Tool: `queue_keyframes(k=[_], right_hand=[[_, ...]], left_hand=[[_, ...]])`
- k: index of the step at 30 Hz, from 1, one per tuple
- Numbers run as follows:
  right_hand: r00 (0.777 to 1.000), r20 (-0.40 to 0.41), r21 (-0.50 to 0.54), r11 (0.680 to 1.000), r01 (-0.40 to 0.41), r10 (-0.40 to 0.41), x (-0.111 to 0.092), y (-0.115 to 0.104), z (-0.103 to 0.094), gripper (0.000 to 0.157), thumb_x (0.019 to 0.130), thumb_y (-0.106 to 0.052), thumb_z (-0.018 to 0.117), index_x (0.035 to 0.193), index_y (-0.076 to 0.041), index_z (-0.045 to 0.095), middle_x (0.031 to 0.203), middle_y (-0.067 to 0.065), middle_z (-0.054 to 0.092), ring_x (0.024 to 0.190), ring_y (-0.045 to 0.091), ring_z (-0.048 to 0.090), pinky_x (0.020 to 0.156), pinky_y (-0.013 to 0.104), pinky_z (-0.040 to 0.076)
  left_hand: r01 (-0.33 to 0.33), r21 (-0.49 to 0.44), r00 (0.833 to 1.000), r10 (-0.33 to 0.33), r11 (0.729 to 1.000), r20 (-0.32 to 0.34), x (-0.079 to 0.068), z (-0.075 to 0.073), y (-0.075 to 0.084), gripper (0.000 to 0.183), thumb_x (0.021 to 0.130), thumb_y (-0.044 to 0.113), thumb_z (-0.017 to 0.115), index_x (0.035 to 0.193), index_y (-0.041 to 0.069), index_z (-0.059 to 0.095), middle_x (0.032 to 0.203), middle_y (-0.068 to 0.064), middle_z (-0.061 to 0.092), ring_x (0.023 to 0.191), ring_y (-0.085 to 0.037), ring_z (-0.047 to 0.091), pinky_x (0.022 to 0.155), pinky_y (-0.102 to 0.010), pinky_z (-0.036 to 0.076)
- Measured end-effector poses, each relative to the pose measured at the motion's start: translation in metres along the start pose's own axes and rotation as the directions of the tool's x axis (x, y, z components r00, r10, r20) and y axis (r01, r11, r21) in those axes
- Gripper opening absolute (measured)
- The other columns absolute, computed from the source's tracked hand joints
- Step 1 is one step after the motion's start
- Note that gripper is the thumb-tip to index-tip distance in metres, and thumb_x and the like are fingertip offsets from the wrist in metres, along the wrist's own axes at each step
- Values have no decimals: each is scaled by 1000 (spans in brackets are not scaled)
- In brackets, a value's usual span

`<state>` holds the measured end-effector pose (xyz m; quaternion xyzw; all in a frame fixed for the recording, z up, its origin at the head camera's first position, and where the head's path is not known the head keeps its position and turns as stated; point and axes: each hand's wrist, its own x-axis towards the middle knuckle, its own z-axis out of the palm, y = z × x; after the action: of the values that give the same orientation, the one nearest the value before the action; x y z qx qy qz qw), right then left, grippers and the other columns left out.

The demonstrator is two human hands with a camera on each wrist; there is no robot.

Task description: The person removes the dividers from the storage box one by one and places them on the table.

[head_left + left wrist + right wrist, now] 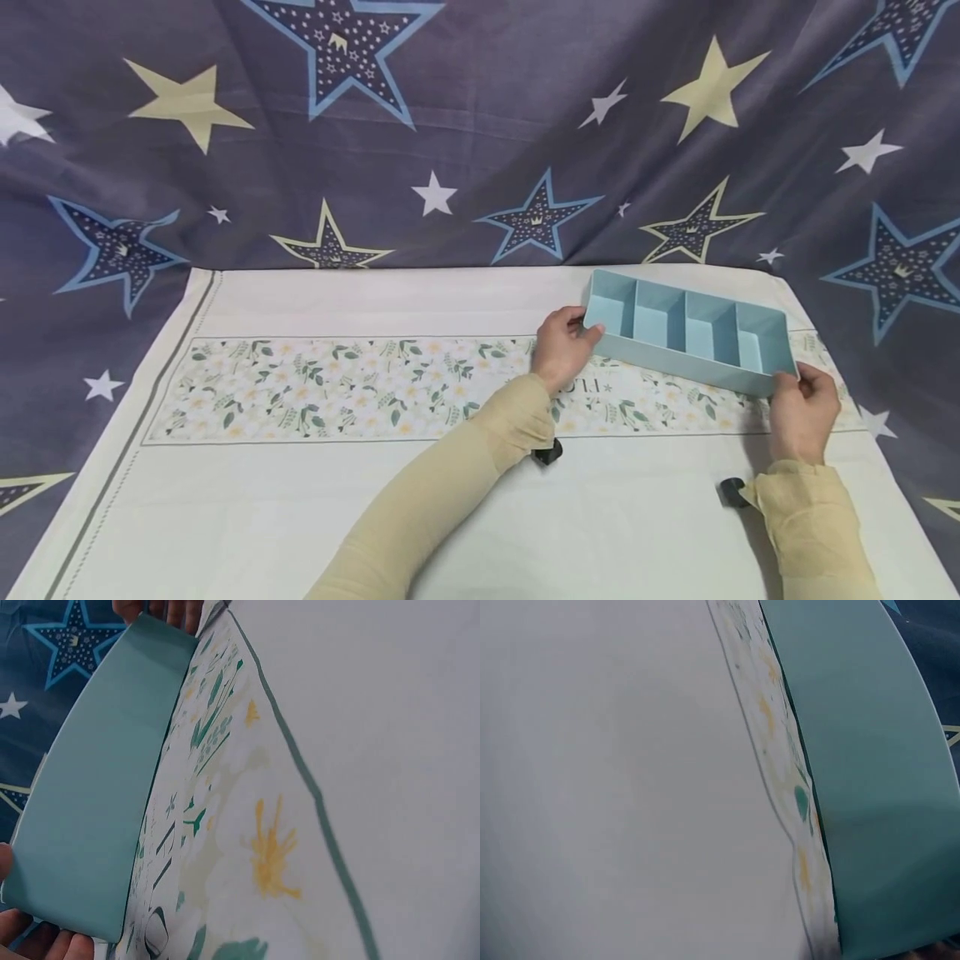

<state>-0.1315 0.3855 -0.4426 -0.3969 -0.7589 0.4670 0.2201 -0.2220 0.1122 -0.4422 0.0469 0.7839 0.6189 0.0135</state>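
A light blue open-topped box point(678, 360), divided in a row into several compartments with bare floors, sits at a slant at the far right of the table. Its left end is held by my left hand point(562, 350), the thumb over the front rim. At the opposite end my right hand point(806, 412) grips the front right corner. The left wrist view shows the box's long outer wall point(97, 772) with left fingers point(56, 943) bent under its near end. In the right wrist view the wall point(877, 765) fills the right side; the right hand is almost wholly out of frame.
A white tablecloth point(247, 517) with a floral printed band point(330, 392) covers the table. Behind it hangs a dark curtain point(480, 150) with stars, which also shows at both sides. Dark wrist-worn pieces point(547, 452) sit by the beige sleeves point(442, 483).
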Motion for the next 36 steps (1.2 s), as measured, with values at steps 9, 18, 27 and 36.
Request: queue_keyframes(k=[9,18,27,36], right_hand=[[1000,15,42,999,-12,12,-6,-3,8,41,95,-17,44,134,-5,46,100,-9,41,90,2,40,76,16,42],[1000,31,35,999,1,-2,-12,-3,15,42,96,-19,44,136,-5,45,102,-10,41,93,2,41,86,24,44],[999,39,50,999,-4,2,-11,-1,24,41,97,-21,45,137,-9,46,106,-11,43,97,2,42,91,24,43],[998,60,24,1000,11,-12,15,32,41,39,99,-27,43,138,-22,45,124,-5,46,114,9,45,100,29,42]], left_hand=[[17,-13,1000,-17,1000,1,-5,-13,-3,39,88,20,70,121,2,62,116,-12,58,107,-22,61,90,-24,51],[12,-29,1000,-12,1000,-21,-11,-24,-5,38,88,18,70,121,1,62,116,-14,57,107,-25,61,91,-28,51],[37,-7,999,-37,999,-32,-15,-33,-9,40,88,22,70,122,4,62,116,-11,58,106,-21,61,88,-21,51],[24,-31,998,-26,999,-63,-18,-42,-10,40,88,18,70,123,-1,60,116,-13,57,106,-23,61,90,-25,51]])
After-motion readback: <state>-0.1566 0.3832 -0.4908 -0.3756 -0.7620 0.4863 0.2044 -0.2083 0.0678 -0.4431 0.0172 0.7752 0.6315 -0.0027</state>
